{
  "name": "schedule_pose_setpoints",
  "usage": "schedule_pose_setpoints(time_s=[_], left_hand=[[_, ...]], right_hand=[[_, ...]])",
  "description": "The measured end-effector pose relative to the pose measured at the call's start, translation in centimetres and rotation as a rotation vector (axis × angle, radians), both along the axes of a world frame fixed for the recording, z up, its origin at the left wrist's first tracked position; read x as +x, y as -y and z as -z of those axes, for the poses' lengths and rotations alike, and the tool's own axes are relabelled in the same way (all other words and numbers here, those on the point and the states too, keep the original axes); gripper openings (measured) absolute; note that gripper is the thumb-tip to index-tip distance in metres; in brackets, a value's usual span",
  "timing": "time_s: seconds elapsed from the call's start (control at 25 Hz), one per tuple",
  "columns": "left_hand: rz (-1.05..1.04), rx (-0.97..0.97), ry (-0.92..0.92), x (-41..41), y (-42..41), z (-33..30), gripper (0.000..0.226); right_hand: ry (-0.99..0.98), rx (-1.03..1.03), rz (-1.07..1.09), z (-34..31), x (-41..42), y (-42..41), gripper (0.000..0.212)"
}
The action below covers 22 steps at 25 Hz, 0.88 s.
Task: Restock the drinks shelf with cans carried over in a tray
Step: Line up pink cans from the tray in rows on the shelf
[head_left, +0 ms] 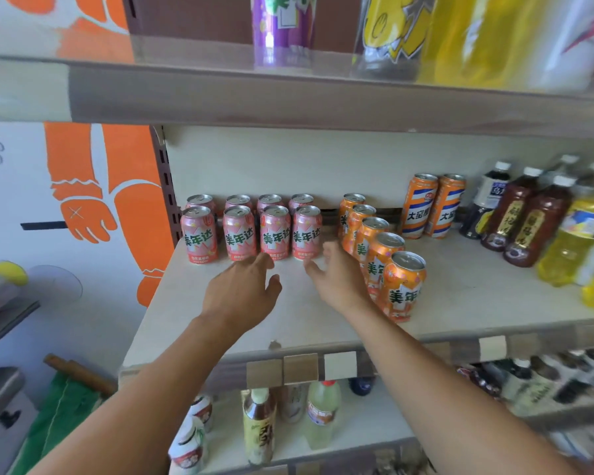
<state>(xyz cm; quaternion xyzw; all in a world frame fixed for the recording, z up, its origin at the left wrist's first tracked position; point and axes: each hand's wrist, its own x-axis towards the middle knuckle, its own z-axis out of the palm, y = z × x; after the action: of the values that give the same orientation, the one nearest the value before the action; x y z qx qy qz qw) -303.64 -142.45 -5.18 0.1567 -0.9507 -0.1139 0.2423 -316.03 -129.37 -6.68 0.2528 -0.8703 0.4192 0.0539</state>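
Pink cans (254,229) sit at the back left of your middle shelf (460,289), two rows deep, four across, all upright, labels facing you. Just to their right, the orange cans (374,245) run in a single file of five from the back wall toward the front edge, the nearest one (404,286) standing close to the shelf lip. No tray shows in this view.

Your left hand (242,294) is over the bare shelf in front of the pink row, fingers spread and loose, holding nothing, fingertips just short of the third pink can. Your right hand (336,274) is beside it, also open and empty, fingers pointing at the rightmost front pink can (306,233), with the back of the wrist close against the orange file. Whether either hand touches a can, you can't tell from here.

Further right at the back stand two tall orange-and-blue striped cans (432,205), then dark bottles (525,217) with white caps, then yellow bottles (576,234) at the edge. The shelf above carries a purple can (282,29) and yellow bottles, blurred. Below, more bottles (259,426) stand on the lower shelf. An orange-and-white painted wall (83,200) fills the left.
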Motion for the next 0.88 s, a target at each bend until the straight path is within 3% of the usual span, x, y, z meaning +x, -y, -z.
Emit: schedule_pose_setpoints(time_s=[0.2, 0.48, 0.68, 0.88], left_hand=[[0.06, 0.048, -0.012, 4.2, -2.6, 0.6, 0.036], [0.228, 0.027, 0.009, 7.9, -9.0, 2.2, 0.036], [0.385, -0.114, 0.062, 8.3, -14.9, 3.3, 0.034], [0.575, -0.18, 0.115, 8.2, -23.4, 4.4, 0.037]], right_hand=[[-0.196, 0.103, 0.038, -0.2, 7.5, -4.8, 0.048], [-0.315, 0.359, 0.136, 0.4, 14.0, -13.4, 0.046], [-0.315, 0.487, 0.259, 1.2, 16.6, -21.1, 0.048], [-0.183, 0.467, 0.417, 3.7, 19.9, -30.1, 0.047]])
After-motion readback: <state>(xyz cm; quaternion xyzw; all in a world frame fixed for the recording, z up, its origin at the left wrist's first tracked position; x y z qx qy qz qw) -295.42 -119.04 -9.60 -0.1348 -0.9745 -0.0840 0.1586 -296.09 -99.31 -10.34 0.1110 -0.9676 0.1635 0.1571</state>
